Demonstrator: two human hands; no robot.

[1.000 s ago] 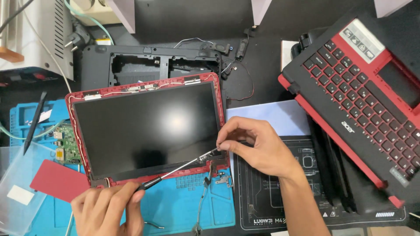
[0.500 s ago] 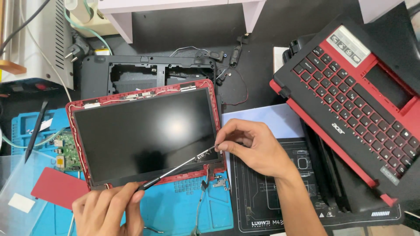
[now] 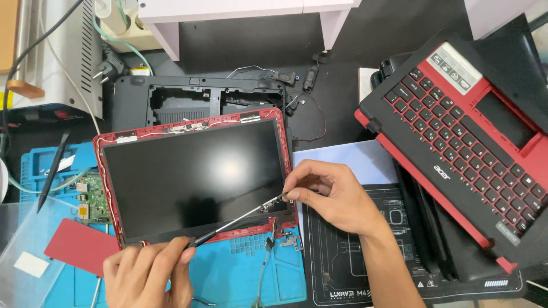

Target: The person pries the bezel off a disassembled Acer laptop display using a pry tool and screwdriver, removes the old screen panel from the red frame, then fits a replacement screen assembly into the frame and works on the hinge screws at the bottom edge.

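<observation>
My left hand sits low at the near edge of the view, its grip closed around the handle of a thin screwdriver, whose shaft slants up and to the right across the lower bezel of the laptop screen panel. My right hand rests just beside the panel's lower right corner, thumb and forefinger pinched together at the screwdriver's tip, right where the small metal hinge bracket shows; whether they hold a screw I cannot tell, it is too small. The panel lies flat in its red lid frame, partly over the blue work mat and partly over the black base shell behind it. Compared with the earlier frames, both hands keep the same hold and the screwdriver keeps the same slant; the tip has stayed at that corner. What has changed is mostly my head: the view has dropped a little, so the white shelf legs and the plug at the far side of the table show more fully, and the red keyboard deck on the right sits slightly lower in the view. A green circuit board lies left of the panel.
</observation>
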